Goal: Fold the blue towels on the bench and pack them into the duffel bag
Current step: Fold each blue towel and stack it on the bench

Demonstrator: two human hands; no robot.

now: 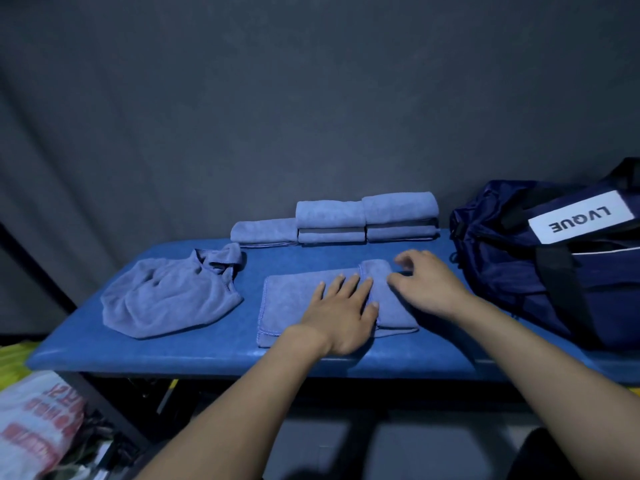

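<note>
Half-folded blue terry towel [291,299] at surface [173,351] centre, long axis 9-to-3 o'clock. Left hand [341,315] flat on it, fingers straight; right hand [424,289] fingers curled at its 3 o'clock fold. Navy nylon duffel bag [519,271] at 3 o'clock.

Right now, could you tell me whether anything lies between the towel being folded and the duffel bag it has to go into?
Nothing visible does. The half-folded towel lies under the left hand and right hand, with only bare bench between it and the duffel bag on the right.
</note>
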